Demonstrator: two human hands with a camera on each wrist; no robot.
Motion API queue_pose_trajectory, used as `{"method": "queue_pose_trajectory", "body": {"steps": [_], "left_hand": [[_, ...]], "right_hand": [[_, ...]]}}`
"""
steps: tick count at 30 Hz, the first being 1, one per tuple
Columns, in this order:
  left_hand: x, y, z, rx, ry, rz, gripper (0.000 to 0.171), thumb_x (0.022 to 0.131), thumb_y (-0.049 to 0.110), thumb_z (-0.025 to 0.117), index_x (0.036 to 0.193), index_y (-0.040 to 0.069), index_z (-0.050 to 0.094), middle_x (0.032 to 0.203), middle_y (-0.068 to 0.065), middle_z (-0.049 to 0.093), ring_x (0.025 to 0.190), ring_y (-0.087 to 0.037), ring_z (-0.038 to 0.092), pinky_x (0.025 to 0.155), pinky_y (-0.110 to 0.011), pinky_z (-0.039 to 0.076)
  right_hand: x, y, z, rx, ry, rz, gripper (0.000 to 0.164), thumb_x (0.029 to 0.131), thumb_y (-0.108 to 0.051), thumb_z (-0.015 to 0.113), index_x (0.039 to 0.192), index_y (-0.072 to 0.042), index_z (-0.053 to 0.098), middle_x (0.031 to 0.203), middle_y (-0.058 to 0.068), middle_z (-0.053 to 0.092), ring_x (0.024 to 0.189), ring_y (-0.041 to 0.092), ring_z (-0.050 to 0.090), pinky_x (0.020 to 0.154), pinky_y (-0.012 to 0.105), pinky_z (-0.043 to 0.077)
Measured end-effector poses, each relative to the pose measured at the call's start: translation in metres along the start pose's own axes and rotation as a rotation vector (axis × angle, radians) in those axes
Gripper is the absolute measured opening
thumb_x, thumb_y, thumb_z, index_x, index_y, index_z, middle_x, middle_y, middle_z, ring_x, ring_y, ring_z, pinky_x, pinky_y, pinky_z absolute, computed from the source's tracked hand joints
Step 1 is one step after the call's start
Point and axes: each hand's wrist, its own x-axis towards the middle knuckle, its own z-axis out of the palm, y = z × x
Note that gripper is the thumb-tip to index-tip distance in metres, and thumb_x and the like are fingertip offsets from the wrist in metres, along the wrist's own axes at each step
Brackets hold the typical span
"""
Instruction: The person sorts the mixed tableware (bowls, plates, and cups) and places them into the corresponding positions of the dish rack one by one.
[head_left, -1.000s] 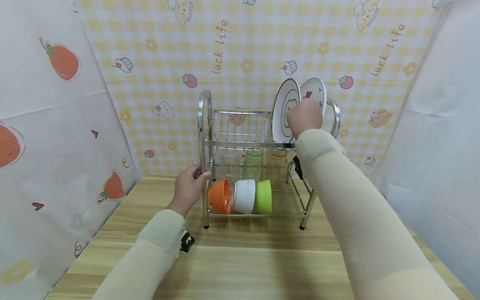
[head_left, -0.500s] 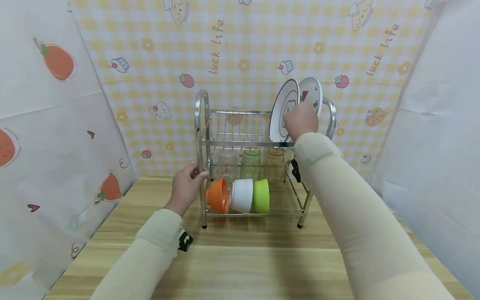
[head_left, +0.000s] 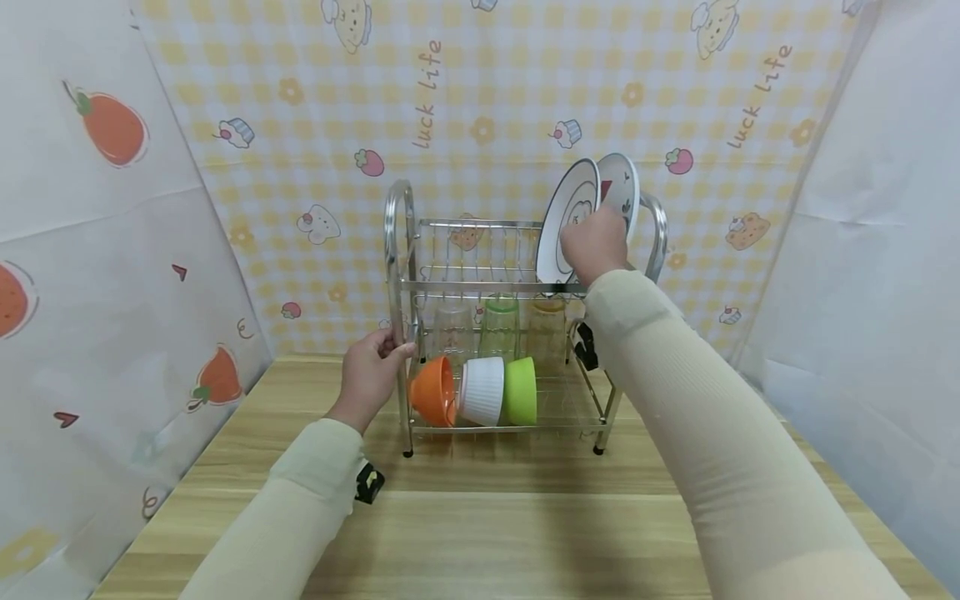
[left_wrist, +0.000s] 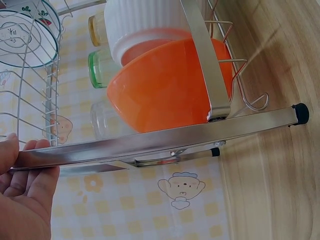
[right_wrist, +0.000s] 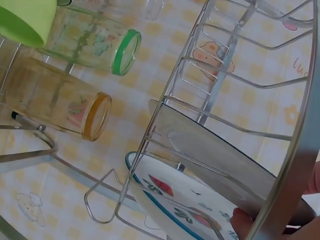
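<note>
In the head view my left hand (head_left: 369, 375) grips the left post (left_wrist: 160, 140) of a two-tier metal dish rack (head_left: 487, 287), thumb in front and fingers behind. My right hand (head_left: 596, 243) is at the upper tier, pinching a white plate (head_left: 558, 225) with a dark rim and line drawing. That plate stands on edge, leaning in the wire slots. In the right wrist view the fingertips (right_wrist: 242, 222) show at its lower edge, partly hidden by the rack's front bar. Right behind it stands a second plate (head_left: 621, 187) with a red and green pattern.
On the lower tier, an orange bowl (head_left: 433, 392), a white ribbed bowl (head_left: 482, 392) and a lime green bowl (head_left: 521, 392) lie on their sides in front. Behind them stand a clear glass (head_left: 453, 329), a green-rimmed glass (head_left: 500, 325) and an amber-rimmed glass (head_left: 547, 329). Wooden table (head_left: 480, 533) below.
The head view has shifted slightly, moving the rack left in it. My right hand sits a little lower at the plate. My left hand keeps its grip on the post.
</note>
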Motion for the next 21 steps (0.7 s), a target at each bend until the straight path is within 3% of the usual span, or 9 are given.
{"method": "queue_pose_trajectory", "body": {"steps": [4, 7, 10, 21], "left_hand": [[-0.0005, 0.0003, 0.0, -0.001, 0.002, -0.002, 0.027, 0.096, 0.02, 0.062, 0.114, -0.001, 0.063, 0.1, -0.014, 0.065, 0.09, -0.024, 0.057, 0.074, -0.032, 0.047], [-0.0008, 0.0008, 0.0001, 0.0, 0.005, -0.007, 0.027, 0.096, 0.02, 0.062, 0.114, -0.001, 0.063, 0.1, -0.014, 0.065, 0.09, -0.024, 0.057, 0.073, -0.032, 0.047], [-0.0013, 0.0009, 0.0002, -0.001, 0.01, -0.008, 0.028, 0.096, 0.019, 0.062, 0.114, -0.001, 0.063, 0.101, -0.014, 0.065, 0.091, -0.024, 0.058, 0.074, -0.033, 0.048], [-0.0015, 0.0008, -0.0003, -0.021, 0.007, -0.027, 0.035, 0.095, 0.019, 0.062, 0.122, -0.003, 0.06, 0.106, -0.017, 0.064, 0.097, -0.027, 0.058, 0.08, -0.036, 0.05]], "right_hand": [[-0.0002, 0.0014, 0.0014, 0.028, 0.012, 0.003, 0.052, 0.085, -0.002, 0.044, 0.135, 0.007, 0.041, 0.123, 0.024, 0.057, 0.096, 0.032, 0.059, 0.068, 0.034, 0.051], [-0.001, 0.0015, 0.002, 0.041, 0.013, 0.024, 0.056, 0.085, -0.003, 0.045, 0.14, 0.006, 0.035, 0.128, 0.026, 0.054, 0.106, 0.034, 0.059, 0.076, 0.036, 0.053], [-0.0028, 0.0016, 0.0017, 0.065, 0.003, 0.051, 0.061, 0.086, -0.003, 0.046, 0.144, 0.004, 0.027, 0.136, 0.026, 0.046, 0.12, 0.035, 0.052, 0.088, 0.039, 0.052], [-0.0075, 0.0026, 0.0032, 0.161, 0.002, 0.104, 0.072, 0.088, -0.01, 0.05, 0.15, -0.001, 0.014, 0.148, 0.022, 0.033, 0.136, 0.031, 0.036, 0.103, 0.038, 0.042]]}}
